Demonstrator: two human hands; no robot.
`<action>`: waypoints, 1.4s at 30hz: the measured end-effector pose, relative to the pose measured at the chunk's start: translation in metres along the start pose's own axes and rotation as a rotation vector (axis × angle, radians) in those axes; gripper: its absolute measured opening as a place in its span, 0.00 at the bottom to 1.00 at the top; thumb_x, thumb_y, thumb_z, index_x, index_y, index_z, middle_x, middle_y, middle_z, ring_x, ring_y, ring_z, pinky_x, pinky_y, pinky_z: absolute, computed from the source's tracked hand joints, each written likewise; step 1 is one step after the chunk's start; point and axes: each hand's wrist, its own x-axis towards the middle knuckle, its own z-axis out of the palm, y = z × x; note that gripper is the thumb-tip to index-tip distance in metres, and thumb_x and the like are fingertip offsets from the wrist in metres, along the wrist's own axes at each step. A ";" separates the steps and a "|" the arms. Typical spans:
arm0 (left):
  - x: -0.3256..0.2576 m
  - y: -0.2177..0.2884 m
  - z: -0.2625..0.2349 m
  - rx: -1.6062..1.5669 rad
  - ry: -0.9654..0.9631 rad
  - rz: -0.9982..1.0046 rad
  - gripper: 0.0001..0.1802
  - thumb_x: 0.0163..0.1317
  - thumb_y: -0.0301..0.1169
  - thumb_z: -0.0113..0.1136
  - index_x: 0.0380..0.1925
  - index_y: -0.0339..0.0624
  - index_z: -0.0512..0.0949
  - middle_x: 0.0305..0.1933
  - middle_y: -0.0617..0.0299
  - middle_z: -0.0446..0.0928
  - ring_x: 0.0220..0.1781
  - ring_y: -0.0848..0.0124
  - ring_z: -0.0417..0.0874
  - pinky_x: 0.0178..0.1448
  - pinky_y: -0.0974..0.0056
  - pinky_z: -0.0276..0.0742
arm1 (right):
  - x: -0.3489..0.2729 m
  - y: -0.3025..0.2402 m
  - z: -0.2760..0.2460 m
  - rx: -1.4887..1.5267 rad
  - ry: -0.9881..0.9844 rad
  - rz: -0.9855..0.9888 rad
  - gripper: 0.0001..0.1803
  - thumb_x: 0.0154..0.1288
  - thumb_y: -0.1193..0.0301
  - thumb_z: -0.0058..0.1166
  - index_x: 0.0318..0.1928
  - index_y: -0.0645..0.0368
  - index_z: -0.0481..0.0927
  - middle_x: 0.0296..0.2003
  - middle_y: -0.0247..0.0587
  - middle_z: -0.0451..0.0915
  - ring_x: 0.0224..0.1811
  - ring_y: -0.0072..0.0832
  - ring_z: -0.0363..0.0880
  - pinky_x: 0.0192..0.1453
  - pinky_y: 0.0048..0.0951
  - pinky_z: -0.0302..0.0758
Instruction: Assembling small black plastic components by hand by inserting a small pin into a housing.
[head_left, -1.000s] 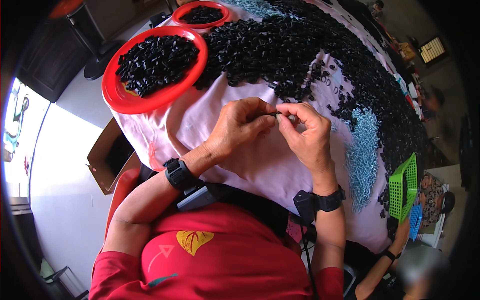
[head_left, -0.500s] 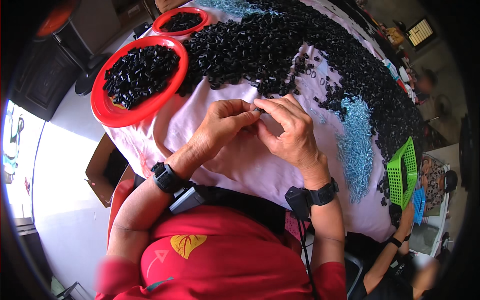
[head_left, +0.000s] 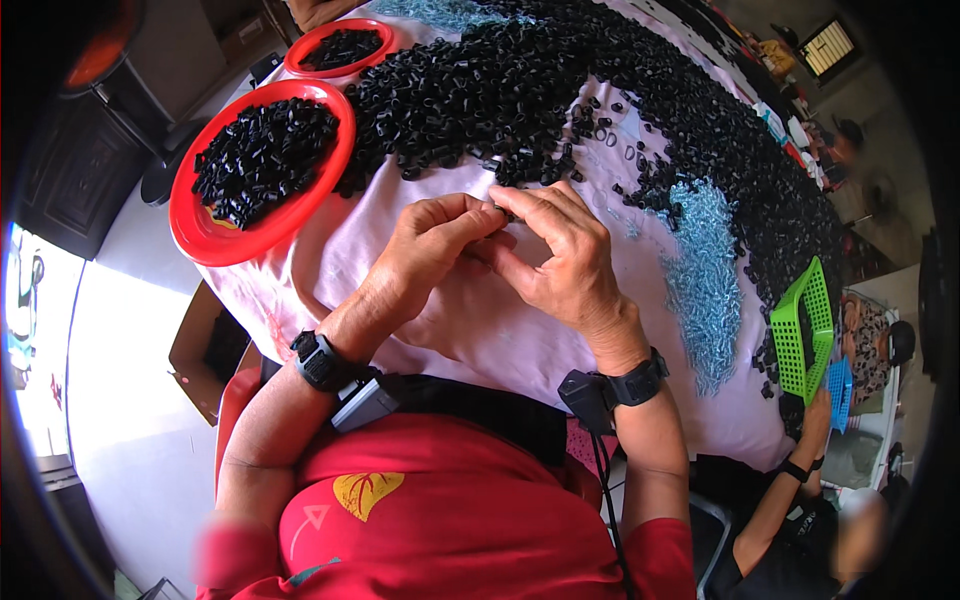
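Close in front of me, my left hand and my right hand meet fingertip to fingertip. Both are closed in a pinch on a small dark part, mostly hidden by the fingers; its exact shape cannot be made out. Just beyond them spreads a big heap of small black plastic ring-like pieces. To the right of my right hand lies a long pile of small shiny pale-blue pieces. All this rests on a pink cloth.
Two red plates, a large one and a smaller one, hold black pieces at the left. On the right, another person's hand is at a green basket, near a blue basket. An open cardboard box stands at the lower left.
The view has shifted slightly, so the table things sit a little further left. My hands stay together in the same pinch, with small finger movements.
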 end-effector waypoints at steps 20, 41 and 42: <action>-0.005 -0.002 -0.002 -0.092 -0.111 -0.051 0.19 0.75 0.38 0.54 0.53 0.31 0.80 0.48 0.56 0.85 0.49 0.69 0.86 0.61 0.62 0.79 | -0.002 0.006 0.000 -0.070 -0.009 -0.010 0.22 0.49 0.79 0.69 0.48 0.62 0.83 0.41 0.43 0.84 0.41 0.40 0.81 0.45 0.37 0.80; -0.005 -0.001 -0.008 -0.283 -0.133 -0.062 0.16 0.71 0.36 0.63 0.52 0.38 0.82 0.49 0.61 0.85 0.50 0.73 0.85 0.59 0.65 0.79 | 0.002 0.002 -0.002 -0.045 0.030 -0.036 0.26 0.47 0.80 0.70 0.52 0.60 0.84 0.46 0.41 0.84 0.43 0.38 0.80 0.47 0.36 0.81; -0.005 -0.001 -0.008 -0.279 -0.124 -0.048 0.15 0.70 0.36 0.64 0.51 0.38 0.82 0.49 0.62 0.85 0.50 0.74 0.85 0.59 0.66 0.78 | 0.003 0.002 -0.002 -0.054 0.041 -0.039 0.26 0.46 0.80 0.71 0.51 0.60 0.84 0.47 0.40 0.84 0.44 0.37 0.80 0.48 0.36 0.81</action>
